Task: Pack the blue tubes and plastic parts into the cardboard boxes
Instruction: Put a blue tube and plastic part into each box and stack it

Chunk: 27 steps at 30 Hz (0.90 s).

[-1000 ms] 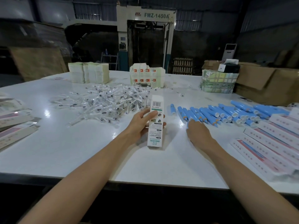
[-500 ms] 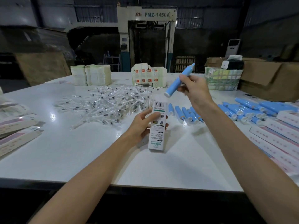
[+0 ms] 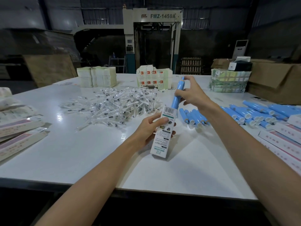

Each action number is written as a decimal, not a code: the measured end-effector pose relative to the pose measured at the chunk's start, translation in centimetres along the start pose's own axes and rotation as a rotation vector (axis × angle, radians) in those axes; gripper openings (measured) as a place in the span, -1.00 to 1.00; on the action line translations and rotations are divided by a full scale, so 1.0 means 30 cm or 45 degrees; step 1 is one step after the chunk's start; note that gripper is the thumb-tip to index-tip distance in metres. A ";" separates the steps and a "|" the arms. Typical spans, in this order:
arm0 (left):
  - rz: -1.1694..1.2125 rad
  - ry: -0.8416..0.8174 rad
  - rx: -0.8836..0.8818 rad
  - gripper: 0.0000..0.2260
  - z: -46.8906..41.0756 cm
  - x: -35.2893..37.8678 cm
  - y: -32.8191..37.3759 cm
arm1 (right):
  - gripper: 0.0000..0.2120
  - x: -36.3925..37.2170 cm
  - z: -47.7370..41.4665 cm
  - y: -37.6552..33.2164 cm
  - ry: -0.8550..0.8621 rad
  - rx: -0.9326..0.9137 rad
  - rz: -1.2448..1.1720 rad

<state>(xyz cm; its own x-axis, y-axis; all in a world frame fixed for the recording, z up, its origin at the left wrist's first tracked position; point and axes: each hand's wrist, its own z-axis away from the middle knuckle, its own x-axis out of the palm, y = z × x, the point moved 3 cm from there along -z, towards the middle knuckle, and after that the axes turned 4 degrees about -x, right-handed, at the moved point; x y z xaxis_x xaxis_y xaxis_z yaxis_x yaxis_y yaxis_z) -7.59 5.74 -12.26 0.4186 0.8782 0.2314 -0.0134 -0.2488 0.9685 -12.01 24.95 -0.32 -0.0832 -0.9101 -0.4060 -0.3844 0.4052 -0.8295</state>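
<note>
At frame centre, the left hand (image 3: 147,128) grips an upright box (image 3: 163,132) while the right hand (image 3: 192,93) pinches a blue tube (image 3: 177,93) entering its top; next, push it straight down

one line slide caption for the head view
Right hand holds a blue tube at the top end of a slim printed carton gripped by the left hand.

Tube (image 3: 175,101) base (at box (image 3: 161,141)) hidden.

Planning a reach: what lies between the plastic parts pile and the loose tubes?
Head view: the box in the left hand, a tube at its top.
</note>
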 end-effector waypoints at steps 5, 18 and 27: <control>-0.012 0.027 0.011 -0.68 -0.001 -0.003 -0.002 | -0.57 0.050 0.046 0.033 -0.127 0.055 0.051; 0.240 0.619 0.105 -0.72 -0.013 -0.159 0.011 | -0.78 0.221 -0.020 0.238 0.026 -0.252 0.434; 0.340 0.879 0.251 -0.77 -0.021 -0.258 0.019 | -0.44 0.519 -0.178 0.304 -0.360 -0.726 1.436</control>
<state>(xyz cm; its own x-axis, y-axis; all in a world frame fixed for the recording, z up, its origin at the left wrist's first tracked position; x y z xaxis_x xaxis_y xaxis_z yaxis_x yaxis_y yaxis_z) -11.42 -0.93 -13.45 -0.2391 0.8179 0.5234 0.1552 -0.4999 0.8521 -21.73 14.02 -12.15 -0.4465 -0.0144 -0.8946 -0.5709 0.7745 0.2724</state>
